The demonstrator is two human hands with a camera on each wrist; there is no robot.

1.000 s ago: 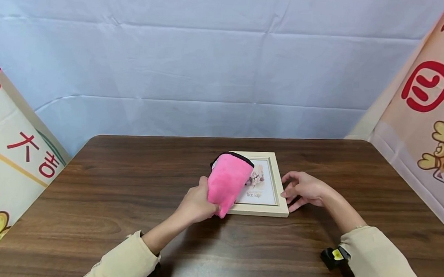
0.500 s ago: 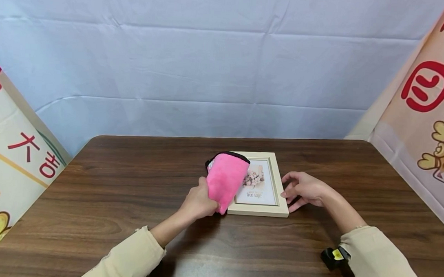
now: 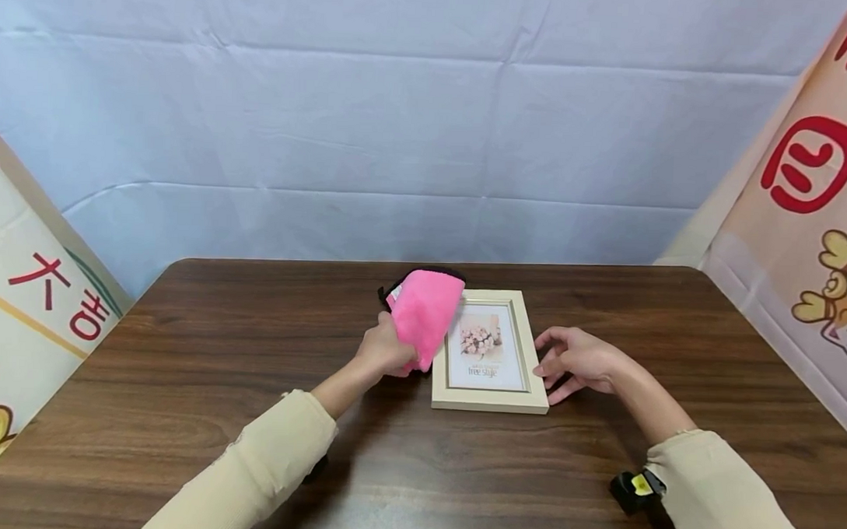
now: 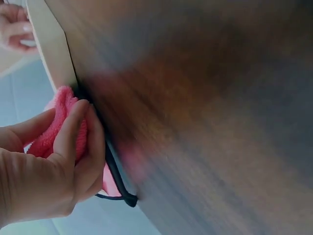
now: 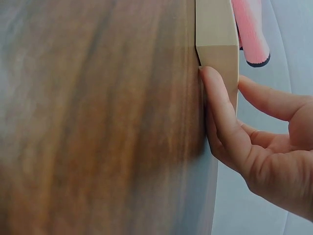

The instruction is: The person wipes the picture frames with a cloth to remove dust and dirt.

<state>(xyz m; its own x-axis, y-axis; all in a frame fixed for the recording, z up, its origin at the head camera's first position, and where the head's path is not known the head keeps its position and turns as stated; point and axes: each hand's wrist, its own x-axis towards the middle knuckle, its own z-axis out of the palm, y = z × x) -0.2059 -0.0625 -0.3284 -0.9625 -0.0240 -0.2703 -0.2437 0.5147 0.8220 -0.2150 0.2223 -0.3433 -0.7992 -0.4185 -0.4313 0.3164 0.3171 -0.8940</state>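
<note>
In the head view my left hand (image 3: 385,347) grips a pink plush cloth (image 3: 427,311) with black edging and a small white tag. The cloth is bunched between thumb and fingers, as the left wrist view shows, and it overlaps the left side of a cream picture frame (image 3: 489,401). Lying flat on the table, the frame holds a white print with pink flowers and the words "free style". At its right side, my right hand (image 3: 579,363) holds the edge, thumb on the top rim and fingers against the side, seen closer in the right wrist view.
The dark wood-grain table (image 3: 253,321) has rounded far corners. Behind it hangs a creased pale blue cloth backdrop (image 3: 358,122). Printed banners with red characters stand left (image 3: 51,306) and right (image 3: 804,208). A black device with a yellow patch (image 3: 636,490) sits at the right wrist.
My left hand has moved the pink cloth left and toward the far side, off the print, uncovering the flowers and the frame's left side. The right hand and frame stay in place.
</note>
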